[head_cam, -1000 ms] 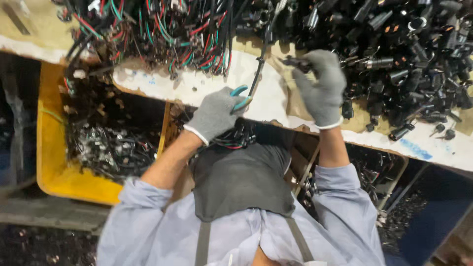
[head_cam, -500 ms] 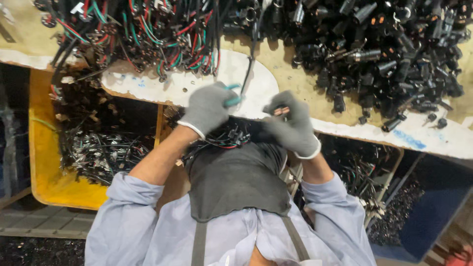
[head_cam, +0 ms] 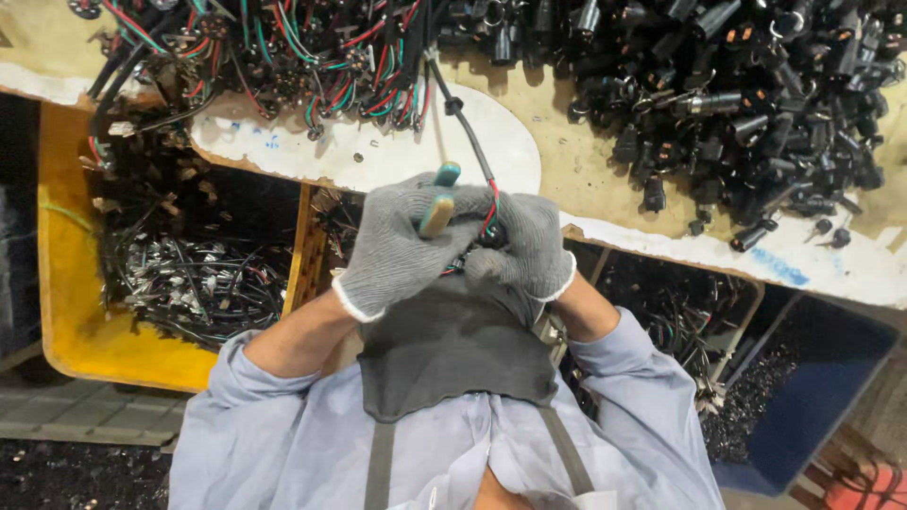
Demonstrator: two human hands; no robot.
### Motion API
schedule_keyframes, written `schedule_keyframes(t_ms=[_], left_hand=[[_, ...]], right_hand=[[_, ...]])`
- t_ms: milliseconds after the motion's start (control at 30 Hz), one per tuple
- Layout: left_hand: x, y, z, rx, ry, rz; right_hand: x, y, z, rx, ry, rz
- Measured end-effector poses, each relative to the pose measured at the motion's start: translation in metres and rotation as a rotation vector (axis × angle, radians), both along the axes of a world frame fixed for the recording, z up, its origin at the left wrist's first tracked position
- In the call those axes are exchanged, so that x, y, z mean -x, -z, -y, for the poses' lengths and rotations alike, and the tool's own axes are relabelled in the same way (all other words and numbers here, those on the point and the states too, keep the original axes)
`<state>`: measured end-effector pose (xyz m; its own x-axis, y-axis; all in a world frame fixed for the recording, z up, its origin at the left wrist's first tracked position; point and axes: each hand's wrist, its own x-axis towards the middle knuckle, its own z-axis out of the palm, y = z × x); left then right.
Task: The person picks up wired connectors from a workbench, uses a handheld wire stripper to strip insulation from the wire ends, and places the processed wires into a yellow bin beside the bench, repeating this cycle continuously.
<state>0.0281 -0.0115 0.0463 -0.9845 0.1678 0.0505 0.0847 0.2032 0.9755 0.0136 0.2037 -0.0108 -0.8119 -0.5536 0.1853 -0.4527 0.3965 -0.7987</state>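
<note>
Two gloved hands meet close over the dark apron (head_cam: 453, 349). The left hand (head_cam: 397, 247) is curled shut around a tool (head_cam: 438, 200) with teal and tan handles, which stick up past its fingers. The right hand (head_cam: 524, 244) is closed on the end of a black cable (head_cam: 463, 118), with red and green wires showing at its fingertips, touching the left hand's fingers. The cable runs up from the fingers across the white board (head_cam: 378, 142) to a tangle of wired parts (head_cam: 283, 47). Beyond the right fingers, well apart, lies a heap of black connectors (head_cam: 737, 85). Left of the left fingers stands a yellow bin (head_cam: 61, 283) of scrap.
</note>
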Motion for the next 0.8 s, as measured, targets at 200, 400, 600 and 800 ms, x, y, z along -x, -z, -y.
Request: schedule_keyframes(t_ms=[200, 400, 600, 800], left_hand=[[0.001, -0.008, -0.002, -0.081, -0.019, 0.103], [-0.015, 0.007, 0.037, -0.134, -0.028, -0.218], [-0.053, 0.03, 0.01, -0.589, 0.27, -0.262], [-0.071, 0.035, -0.008, -0.336, 0.623, -0.628]], right_hand=[[0.0, 0.011, -0.002, -0.008, -0.046, -0.091], [0.0, 0.015, 0.006, -0.038, -0.119, -0.089], [-0.008, 0.008, 0.035, -0.396, -0.376, -0.176], [-0.003, -0.009, 0.034, -0.277, -0.424, -0.185]])
